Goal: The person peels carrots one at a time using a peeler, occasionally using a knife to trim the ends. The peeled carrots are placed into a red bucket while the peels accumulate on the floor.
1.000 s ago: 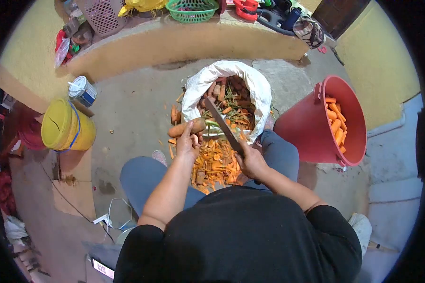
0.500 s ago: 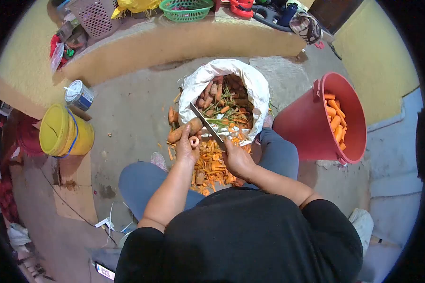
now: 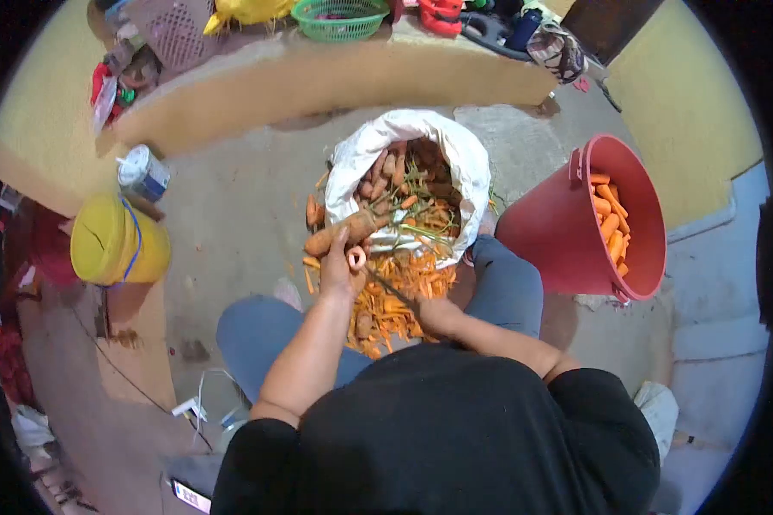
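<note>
An unpeeled carrot (image 3: 357, 228) is gripped in my left hand (image 3: 340, 268), its far end over the near rim of a white sack (image 3: 343, 163). My right hand (image 3: 438, 316) is closed round the handle of a knife (image 3: 392, 290), whose blade points up and left, below the carrot. Brown carrots (image 3: 390, 168) and green stems lie inside the sack. Orange peelings (image 3: 404, 283) are heaped on the floor between my legs, beneath the knife.
To the right stands a red bucket (image 3: 541, 227) holding peeled orange carrots (image 3: 611, 225). On the left are a yellow bucket (image 3: 103, 240) and a small white tub (image 3: 143, 174). A green basket (image 3: 339, 26) rests on the ledge (image 3: 335, 81). A white cable (image 3: 202, 390) lies lower left.
My right hand has moved down and slightly right, bringing the knife off the carrot to below it. The left hand keeps its hold on the carrot.
</note>
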`<state>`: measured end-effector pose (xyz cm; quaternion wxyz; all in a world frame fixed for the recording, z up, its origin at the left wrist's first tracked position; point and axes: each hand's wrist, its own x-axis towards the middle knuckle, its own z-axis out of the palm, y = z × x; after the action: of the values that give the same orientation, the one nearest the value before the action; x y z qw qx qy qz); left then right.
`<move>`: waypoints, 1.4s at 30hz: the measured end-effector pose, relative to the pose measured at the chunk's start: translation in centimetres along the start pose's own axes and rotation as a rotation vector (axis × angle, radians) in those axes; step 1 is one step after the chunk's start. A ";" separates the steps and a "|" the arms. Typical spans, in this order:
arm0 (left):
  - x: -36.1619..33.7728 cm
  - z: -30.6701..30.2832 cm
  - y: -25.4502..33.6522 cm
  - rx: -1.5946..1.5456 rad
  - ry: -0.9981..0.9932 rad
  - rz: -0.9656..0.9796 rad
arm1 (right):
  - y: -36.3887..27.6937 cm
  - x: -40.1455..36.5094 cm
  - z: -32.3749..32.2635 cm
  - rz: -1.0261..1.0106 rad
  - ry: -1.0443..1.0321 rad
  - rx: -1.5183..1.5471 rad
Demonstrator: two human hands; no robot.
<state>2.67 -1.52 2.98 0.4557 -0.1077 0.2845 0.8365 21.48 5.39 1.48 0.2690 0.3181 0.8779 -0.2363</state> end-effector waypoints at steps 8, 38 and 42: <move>1.2 -1.7 -0.6 0.115 -0.073 -0.050 | -2.8 -5.2 -8.8 -0.191 0.824 0.413; -2.0 -0.1 -0.8 0.441 -0.464 -0.587 | 0.2 3.7 -3.5 -0.032 -0.146 1.615; -1.8 0.4 -0.8 0.719 -0.292 -0.421 | -0.4 2.8 -6.9 0.192 0.136 1.996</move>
<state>4.43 -2.24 3.75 0.6603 0.1216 0.4619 0.5796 17.20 10.38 5.01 -0.1537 0.4802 0.2623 -0.8228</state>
